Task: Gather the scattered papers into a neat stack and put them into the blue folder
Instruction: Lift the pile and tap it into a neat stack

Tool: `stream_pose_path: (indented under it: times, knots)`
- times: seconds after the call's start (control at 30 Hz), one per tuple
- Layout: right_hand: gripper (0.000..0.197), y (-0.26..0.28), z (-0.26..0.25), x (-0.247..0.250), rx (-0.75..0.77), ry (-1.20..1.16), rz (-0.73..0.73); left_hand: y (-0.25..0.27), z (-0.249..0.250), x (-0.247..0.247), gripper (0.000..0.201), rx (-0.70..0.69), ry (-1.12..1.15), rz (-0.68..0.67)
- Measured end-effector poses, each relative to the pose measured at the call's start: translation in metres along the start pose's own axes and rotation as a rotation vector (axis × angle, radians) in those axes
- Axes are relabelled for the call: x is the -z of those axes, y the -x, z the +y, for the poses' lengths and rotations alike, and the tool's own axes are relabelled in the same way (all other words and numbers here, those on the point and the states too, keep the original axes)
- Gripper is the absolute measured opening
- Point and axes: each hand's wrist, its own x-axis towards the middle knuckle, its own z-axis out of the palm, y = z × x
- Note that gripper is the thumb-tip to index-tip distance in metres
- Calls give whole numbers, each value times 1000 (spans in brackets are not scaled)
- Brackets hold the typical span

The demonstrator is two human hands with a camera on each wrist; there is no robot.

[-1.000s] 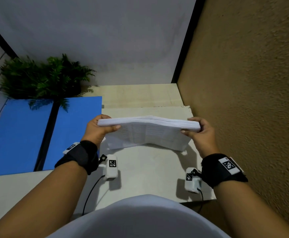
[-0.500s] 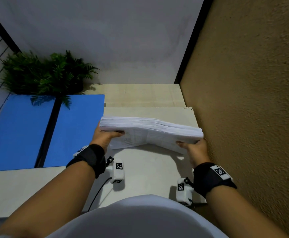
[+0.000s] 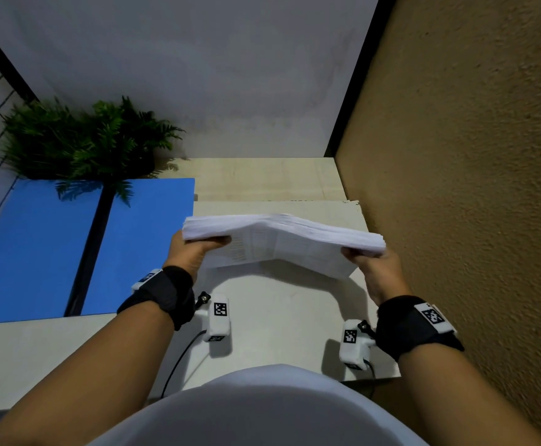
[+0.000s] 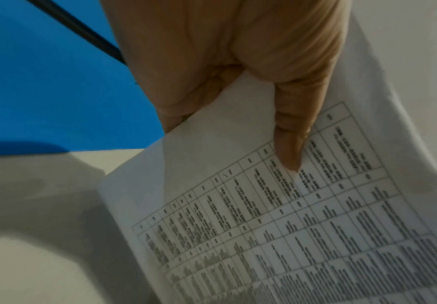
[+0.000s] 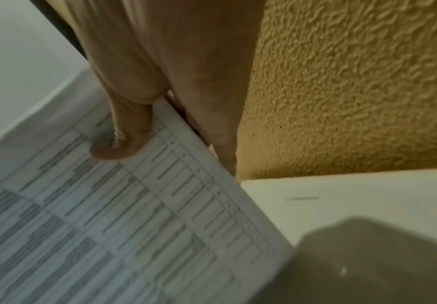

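Note:
A thick stack of white printed papers (image 3: 282, 243) stands on its long edge over the pale table (image 3: 278, 317), bowed upward in the middle. My left hand (image 3: 195, 249) grips its left end, thumb (image 4: 290, 148) pressed on the printed face (image 4: 303, 226). My right hand (image 3: 372, 262) grips the right end, thumb (image 5: 124, 142) on the near sheet (image 5: 108, 226) and fingers behind. The open blue folder (image 3: 53, 249) lies flat to the left with a black spine down its middle.
A green fern plant (image 3: 85, 140) stands behind the folder at the back left. A rough ochre wall (image 3: 471, 188) runs close along the table's right edge. A grey wall closes the back. Wire mesh shows at far left.
The stack's right end has dropped slightly and my right hand has shifted from over the top edge to below and behind it. Both hands still hold the papers.

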Motion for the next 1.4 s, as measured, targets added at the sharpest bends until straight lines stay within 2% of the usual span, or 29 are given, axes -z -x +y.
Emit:
stream_pose_path:
  times: [0.07, 0.13, 0.2, 0.27, 0.3, 0.33, 0.4, 0.5, 0.57, 0.67, 0.73, 0.8, 0.87, 0.97, 1.07, 1.13, 1.17, 1.23, 1.3, 1.33, 1.4]
  knots:
    - [40, -2, -8, 8, 27, 72, -17, -1, 4, 2, 55, -26, -12, -42]
    - [47, -5, -19, 10, 97, 269, -39, -1, 4, 1, 53, -24, -27, -59]
    - [41, -7, -34, -4, 241, 690, -71, -1, 1, -2, 42, -3, -45, -36]
    - [33, 1, -47, -35, 428, 1217, -157, -2, -2, -5, 36, 8, -69, -10]
    - [31, 6, -51, -53, 493, 1394, -210, -3, -3, -7, 35, 13, -79, 1]
    - [30, 10, -51, -72, 528, 1491, -264, -3, -3, -8, 34, 20, -88, 13]
    - [26, 17, -47, -105, 551, 1535, -361, -4, -4, -10, 35, 33, -95, 24]
    - [16, 22, -45, -131, 572, 1499, -427, -3, -3, -10, 37, 32, -105, 19]
    - [15, 19, -53, -126, 556, 1377, -374, -4, -2, -5, 48, -5, -112, 30]
    - [10, 3, -64, -99, 431, 1002, -276, -7, -1, 8, 90, -45, -99, 105]
    - [15, -7, -68, -76, 287, 584, -262, -7, 8, 11, 105, -27, 7, 98]
    - [24, -11, -66, -60, 155, 280, -244, -5, 23, 4, 99, -35, 140, -54]
    - [26, -11, -59, -52, 102, 189, -232, -2, 40, -14, 81, -65, 161, -204]
    - [27, -6, -49, -53, 89, 94, -193, 5, 61, -37, 62, -142, 132, -199]
    - [43, -1, -46, -58, 164, 24, -120, 13, 76, -51, 63, -227, 80, -206]
    - [65, 5, -49, -59, 241, 15, -27, 19, 84, -59, 45, -311, 2, -182]
    - [75, 11, -53, -59, 311, 40, 38, 23, 88, -63, 42, -368, -33, -167]
    - [84, 23, -61, -62, 581, 184, 149, 28, 92, -70, 50, -469, -68, -142]
    - [71, 32, -66, -63, 791, 339, 191, 32, 93, -75, 59, -537, -107, -121]
    - [59, 32, -66, -63, 806, 402, 189, 33, 92, -76, 61, -548, -124, -113]
    - [43, 29, -66, -62, 724, 479, 165, 31, 88, -76, 62, -521, -140, -90]
